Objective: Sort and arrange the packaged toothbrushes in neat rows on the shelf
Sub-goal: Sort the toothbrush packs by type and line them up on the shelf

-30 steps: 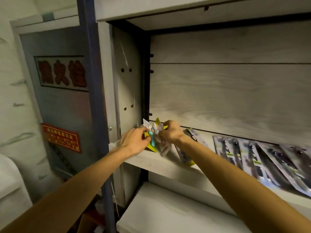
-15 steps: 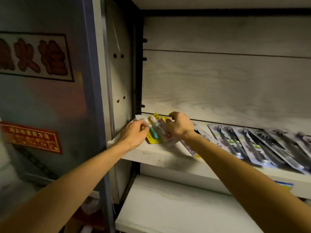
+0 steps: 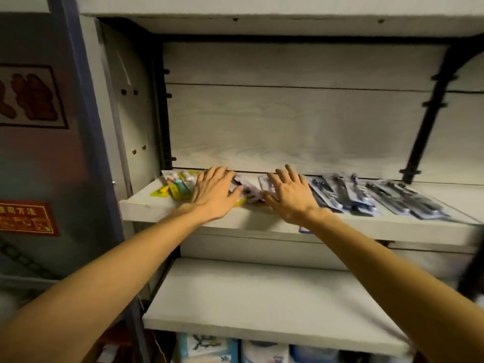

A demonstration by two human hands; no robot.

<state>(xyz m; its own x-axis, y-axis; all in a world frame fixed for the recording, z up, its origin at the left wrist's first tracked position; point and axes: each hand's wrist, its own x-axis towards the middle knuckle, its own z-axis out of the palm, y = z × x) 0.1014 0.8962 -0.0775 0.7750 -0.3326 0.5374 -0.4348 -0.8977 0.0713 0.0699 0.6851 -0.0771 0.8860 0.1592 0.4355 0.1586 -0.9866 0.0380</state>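
Yellow-backed toothbrush packs (image 3: 175, 186) lie flat at the left end of the pale wooden shelf (image 3: 146, 206). My left hand (image 3: 215, 192) is spread flat, fingers straight, just right of them, over the edge of a dark pack (image 3: 248, 191). My right hand (image 3: 290, 193) is also spread flat, over a clear pack near the shelf's middle. A row of dark, silver-edged toothbrush packs (image 3: 348, 193) runs on to the right, with more toothbrush packs (image 3: 408, 200) overlapping at an angle. Neither hand grips anything.
The shelf's grey side panel (image 3: 131, 106) and back board (image 3: 288, 127) close in the left and rear. A lower shelf board (image 3: 262, 302) juts out beneath, with packaged goods (image 3: 209, 347) under it. A metal cabinet with red signs (image 3: 26, 218) stands at the left.
Both hands let go of the yellow packs, now lying flat at the left end, and shifted right with fingers spread. The camera has swung right and pulled back.
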